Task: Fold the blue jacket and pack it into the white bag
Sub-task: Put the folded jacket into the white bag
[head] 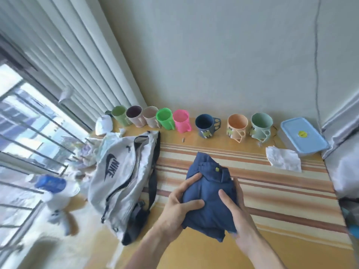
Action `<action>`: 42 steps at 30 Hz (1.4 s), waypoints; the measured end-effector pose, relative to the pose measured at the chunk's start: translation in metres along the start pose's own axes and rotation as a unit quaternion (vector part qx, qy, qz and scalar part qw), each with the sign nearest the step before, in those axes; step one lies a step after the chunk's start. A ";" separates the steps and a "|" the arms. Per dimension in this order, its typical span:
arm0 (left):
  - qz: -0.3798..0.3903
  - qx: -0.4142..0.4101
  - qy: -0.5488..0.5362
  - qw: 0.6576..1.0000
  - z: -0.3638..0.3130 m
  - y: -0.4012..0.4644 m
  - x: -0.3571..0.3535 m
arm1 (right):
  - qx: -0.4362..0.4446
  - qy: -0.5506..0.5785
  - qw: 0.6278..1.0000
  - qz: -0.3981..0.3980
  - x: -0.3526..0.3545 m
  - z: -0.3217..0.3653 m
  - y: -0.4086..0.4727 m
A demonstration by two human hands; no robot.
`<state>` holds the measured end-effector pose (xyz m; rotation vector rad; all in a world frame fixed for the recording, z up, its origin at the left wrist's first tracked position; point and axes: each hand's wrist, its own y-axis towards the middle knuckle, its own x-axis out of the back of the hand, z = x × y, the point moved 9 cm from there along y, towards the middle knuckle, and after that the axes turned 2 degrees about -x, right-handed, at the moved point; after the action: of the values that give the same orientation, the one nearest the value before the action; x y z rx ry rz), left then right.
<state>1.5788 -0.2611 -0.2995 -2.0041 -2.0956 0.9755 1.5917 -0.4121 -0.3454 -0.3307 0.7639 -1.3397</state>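
Note:
The blue jacket (208,193) is folded into a compact bundle over the striped mat, its collar end with a small yellow-green button pointing away from me. My left hand (179,206) grips its left side, fingers spread over the cloth. My right hand (236,214) clasps its right side, thumb on top. The white bag (118,183), with a dark logo and black straps, lies to the left of the jacket, its long zipper open.
A row of several coloured mugs (181,121) lines the wall. A blue-lidded plastic box (303,136) and crumpled white paper (283,159) sit at the back right. Loose cloth and a blue-capped bottle (51,183) lie left by the window.

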 end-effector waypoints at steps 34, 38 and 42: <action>-0.295 -0.166 0.506 0.793 -0.072 -0.035 0.340 | 0.012 -0.208 0.978 0.020 -0.355 -0.079 0.195; -0.292 -0.173 0.490 0.803 -0.071 -0.036 0.341 | 0.008 -0.263 0.961 0.085 -0.389 -0.108 0.214; -0.302 -0.148 0.496 0.801 -0.064 -0.036 0.354 | 0.025 -0.568 0.796 0.207 -0.396 -0.155 0.206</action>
<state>1.5281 0.0922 -0.3583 -1.2333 -1.9806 -0.4699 1.6279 0.0432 -0.4645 -0.7736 -0.2302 -0.5366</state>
